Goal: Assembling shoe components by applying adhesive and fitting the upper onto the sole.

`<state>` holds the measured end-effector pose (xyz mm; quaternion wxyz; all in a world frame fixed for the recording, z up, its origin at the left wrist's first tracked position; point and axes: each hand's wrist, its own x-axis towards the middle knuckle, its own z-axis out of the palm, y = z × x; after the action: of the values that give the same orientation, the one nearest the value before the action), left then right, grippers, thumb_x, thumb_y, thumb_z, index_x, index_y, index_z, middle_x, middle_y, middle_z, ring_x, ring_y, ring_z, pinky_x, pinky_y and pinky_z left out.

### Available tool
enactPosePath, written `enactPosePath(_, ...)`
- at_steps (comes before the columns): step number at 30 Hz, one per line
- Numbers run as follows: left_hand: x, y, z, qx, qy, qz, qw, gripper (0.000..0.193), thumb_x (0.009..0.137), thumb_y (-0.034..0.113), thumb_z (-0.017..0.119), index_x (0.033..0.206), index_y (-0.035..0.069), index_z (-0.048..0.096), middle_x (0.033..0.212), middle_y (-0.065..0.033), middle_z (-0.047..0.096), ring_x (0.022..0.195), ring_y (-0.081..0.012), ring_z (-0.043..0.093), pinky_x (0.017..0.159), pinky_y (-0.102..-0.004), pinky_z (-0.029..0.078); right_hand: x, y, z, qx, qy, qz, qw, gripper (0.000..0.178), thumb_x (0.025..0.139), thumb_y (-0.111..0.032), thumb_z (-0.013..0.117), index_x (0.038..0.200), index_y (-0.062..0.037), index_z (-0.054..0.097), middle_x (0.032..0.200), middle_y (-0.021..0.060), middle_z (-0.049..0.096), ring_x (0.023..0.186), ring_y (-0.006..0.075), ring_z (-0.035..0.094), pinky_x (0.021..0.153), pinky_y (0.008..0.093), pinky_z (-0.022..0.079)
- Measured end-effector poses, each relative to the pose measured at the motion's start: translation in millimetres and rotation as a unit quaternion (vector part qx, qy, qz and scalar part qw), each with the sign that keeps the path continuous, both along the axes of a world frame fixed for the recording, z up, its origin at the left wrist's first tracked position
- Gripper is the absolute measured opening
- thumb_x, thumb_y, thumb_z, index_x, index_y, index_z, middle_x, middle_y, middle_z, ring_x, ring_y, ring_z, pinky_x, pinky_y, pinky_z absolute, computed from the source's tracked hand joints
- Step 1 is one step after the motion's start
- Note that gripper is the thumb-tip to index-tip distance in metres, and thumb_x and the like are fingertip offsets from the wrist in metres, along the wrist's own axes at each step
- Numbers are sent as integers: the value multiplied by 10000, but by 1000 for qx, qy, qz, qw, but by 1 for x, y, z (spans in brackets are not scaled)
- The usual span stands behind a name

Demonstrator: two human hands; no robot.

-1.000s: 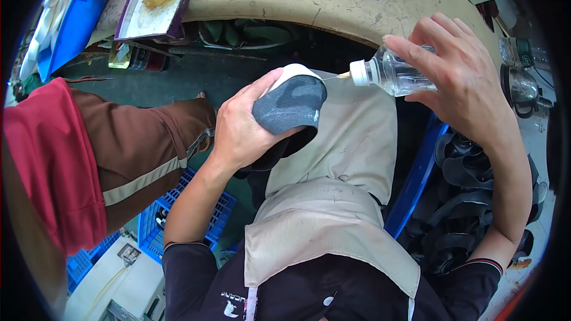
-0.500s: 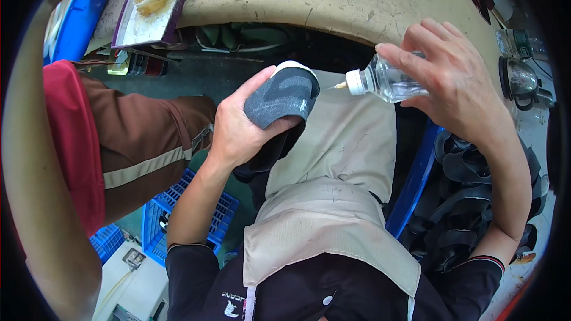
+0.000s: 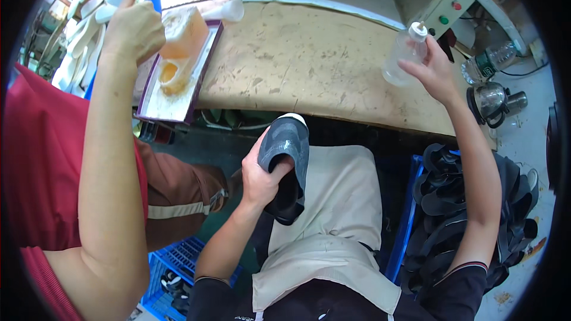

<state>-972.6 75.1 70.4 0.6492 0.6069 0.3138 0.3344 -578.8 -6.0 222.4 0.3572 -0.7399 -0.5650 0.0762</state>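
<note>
My left hand (image 3: 260,179) is wrapped round a dark grey shoe upper (image 3: 284,148) with a white edge at its toe end. The thumb reaches into its opening, and the piece is held above my beige apron. Over the right part of the worktable, my right hand (image 3: 435,73) has its thumb and fingers around a clear plastic bottle (image 3: 396,58) with a white cap and a narrow tip. The bottle is upright; whether its base touches the tabletop I cannot tell.
At left, a co-worker's hand (image 3: 132,31) grips a green-handled tool beside a tray (image 3: 152,104) with an amber-stained container. A grey box with buttons (image 3: 443,12) stands behind. Right are a glass pot (image 3: 491,102), another bottle (image 3: 491,62) and a pile of black shoe uppers (image 3: 440,226).
My right hand has carried the bottle from beside the shoe upper to over the table, turning it upright. The upper is tilted differently in my left hand. The co-worker's arm has come into view.
</note>
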Motion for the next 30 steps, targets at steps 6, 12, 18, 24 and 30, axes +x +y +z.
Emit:
enactPosePath(6,50,-30,-8,-1,-2,46,999,725,737,-58,730,1432,-31,523,1305,-152,674,1149,-256,656,1023,-316,479,59,5,-52,88,93,-110,986,667,827,-158,818,1376,40,493,1243,178,651,1066,254,651,951,339,515)
enactPosePath(12,76,-49,-70,-25,-19,100,994,659,796,9,739,1420,-15,527,1279,-144,675,1125,-253,656,1004,-320,487,-26,-21,-105,233,276,-263,895,754,821,-146,809,1458,16,439,1448,191,513,1236,246,548,1040,367,436)
enactPosePath(18,76,-60,-137,-14,21,108,994,667,808,10,750,1431,-19,514,1327,-177,647,1172,-270,647,1009,-331,497,-191,-54,-221,-11,111,10,994,850,733,6,714,1528,22,413,1525,205,482,1335,326,542,1084,385,460)
enactPosePath(24,43,-39,-176,77,81,21,994,697,746,-48,743,1413,-31,539,1353,-202,637,1177,-305,659,1013,-348,523,-196,-35,-277,-8,92,26,995,673,718,120,611,1382,12,601,1361,184,630,1142,301,663,964,319,533)
enactPosePath(30,35,-14,-168,356,121,-67,924,724,690,-76,738,1393,-41,566,1374,-219,626,1172,-333,669,1002,-367,544,-190,-42,-295,3,68,55,996,630,691,176,561,1288,13,679,1258,164,693,1027,278,703,900,297,562)
